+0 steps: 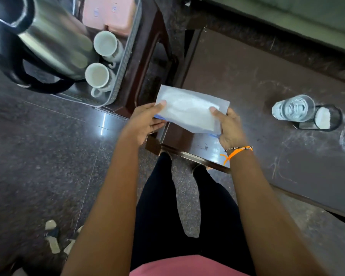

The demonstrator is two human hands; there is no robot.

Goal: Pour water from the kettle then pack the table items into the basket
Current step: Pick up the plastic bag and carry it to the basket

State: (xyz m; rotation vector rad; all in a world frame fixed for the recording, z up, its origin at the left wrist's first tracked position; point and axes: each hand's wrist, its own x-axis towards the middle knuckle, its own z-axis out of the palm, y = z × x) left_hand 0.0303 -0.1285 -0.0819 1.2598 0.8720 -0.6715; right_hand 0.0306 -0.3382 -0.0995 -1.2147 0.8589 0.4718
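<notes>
A single wide-angle head camera looks steeply down from close above, with both forearms rising from the bottom edge, the table (247, 80) at right and the basket (127, 56) at upper left.

bare forearms, an orange thread (233, 153) and beaded bracelet (239, 148) on the right wrist, black trousers (179, 212), pink top (187, 265).
</notes>
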